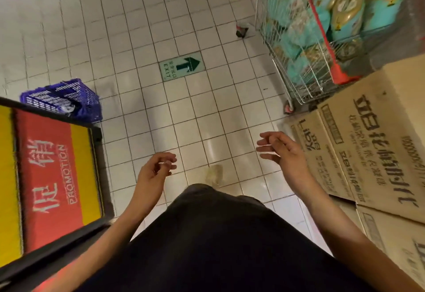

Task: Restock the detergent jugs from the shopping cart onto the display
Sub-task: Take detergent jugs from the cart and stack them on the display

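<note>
Teal detergent jugs [381,8] lie heaped in the wire shopping cart [299,80]; blur hides which way they point. Empty left hand [154,172] and right hand [280,151] hover over the floor [161,27], fingers loosely curled.

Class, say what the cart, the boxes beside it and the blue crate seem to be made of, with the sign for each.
Cart: shiny metal wire, by its thin silvery grid; its red handle looks plastic. Boxes: matt brown cardboard, with printed text and folded edges. Crate: probably moulded plastic, by its even blue lattice.
</note>
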Demonstrator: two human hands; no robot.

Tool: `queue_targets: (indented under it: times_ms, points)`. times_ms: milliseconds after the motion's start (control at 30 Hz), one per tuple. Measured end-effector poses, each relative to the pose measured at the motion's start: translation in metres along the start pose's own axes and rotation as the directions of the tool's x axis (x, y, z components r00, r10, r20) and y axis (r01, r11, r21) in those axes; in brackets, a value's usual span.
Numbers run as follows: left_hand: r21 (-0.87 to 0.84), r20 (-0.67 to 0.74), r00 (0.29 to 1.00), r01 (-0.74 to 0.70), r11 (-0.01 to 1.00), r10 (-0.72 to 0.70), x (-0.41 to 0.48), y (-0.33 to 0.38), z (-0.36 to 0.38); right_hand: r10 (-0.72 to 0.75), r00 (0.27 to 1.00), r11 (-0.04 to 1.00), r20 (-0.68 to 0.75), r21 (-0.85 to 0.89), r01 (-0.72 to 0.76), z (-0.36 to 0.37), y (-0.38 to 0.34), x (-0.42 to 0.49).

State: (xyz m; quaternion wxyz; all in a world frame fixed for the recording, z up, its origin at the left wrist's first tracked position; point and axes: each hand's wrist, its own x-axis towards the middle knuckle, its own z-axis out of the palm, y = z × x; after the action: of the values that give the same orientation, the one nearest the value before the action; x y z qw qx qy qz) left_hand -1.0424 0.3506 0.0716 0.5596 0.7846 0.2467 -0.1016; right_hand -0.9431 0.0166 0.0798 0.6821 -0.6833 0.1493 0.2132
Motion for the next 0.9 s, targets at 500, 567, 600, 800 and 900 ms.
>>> queue_targets:
  times_ms: [500, 567, 600, 800, 900]
  points:
    - [-0.102, 0.135, 0.978, -0.143, 0.984, 0.156, 0.205, 0.135, 0.052, 0.061, 0.996, 0.991, -0.072, 0.123, -0.051, -0.031, -0.07, 0.128]
    - [-0.083, 0.143, 0.979, -0.134, 0.987, 0.145, 0.23, 0.153, 0.066, 0.052, 0.997, 0.99, -0.064, 0.132, -0.043, -0.04, -0.085, 0.161]
    - [-0.063, 0.145, 0.981, -0.12, 0.991, 0.128, 0.241, 0.16, 0.072, 0.053, 0.997, 0.992, -0.055, 0.122, -0.046, -0.043, -0.093, 0.178]
    - [-0.035, 0.142, 0.989, -0.029, 0.999, 0.034, 0.299, 0.201, 0.09, 0.048, 0.998, 0.997, 0.036, 0.066, -0.051, -0.054, -0.162, 0.282]
    - [-0.022, 0.131, 0.991, 0.023, 0.999, -0.02, 0.33, 0.221, 0.094, 0.015, 0.997, 0.999, 0.077, 0.043, -0.018, -0.059, -0.2, 0.33]
